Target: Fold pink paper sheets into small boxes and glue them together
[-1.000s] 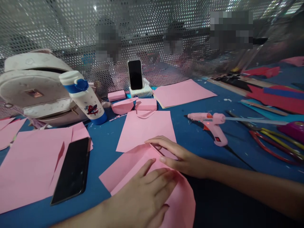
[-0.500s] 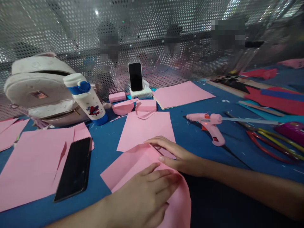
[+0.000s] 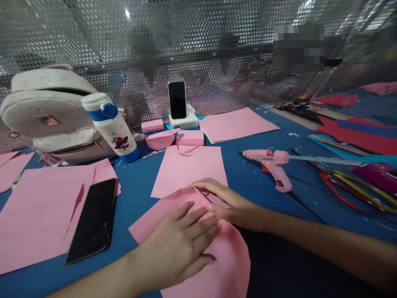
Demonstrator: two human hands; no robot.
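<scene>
A pink paper sheet (image 3: 229, 260) with a raised fold lies in front of me, its near end running out of view. My left hand (image 3: 180, 240) rests on it palm down, fingers stretched and slightly apart. At the sheet's far edge my right hand (image 3: 229, 203) holds the raised fold between its thumb and fingers. Another flat pink sheet (image 3: 189, 169) lies just beyond both hands. To the right, a pink glue gun (image 3: 273, 161) lies on its side with a glue stick in its back and a small orange light showing.
A black phone (image 3: 93, 219) lies by pink sheets (image 3: 40, 207) at left. Behind stand a white bottle (image 3: 111, 128) and a backpack (image 3: 58, 120). Small pink boxes (image 3: 190, 138) and an upright phone (image 3: 177, 100) are at the back. Scissors (image 3: 350, 186) lie at right.
My left hand has slid left across the folded sheet, and its fingers have spread and straightened. The right hand keeps its hold on the fold. The view has shifted slightly.
</scene>
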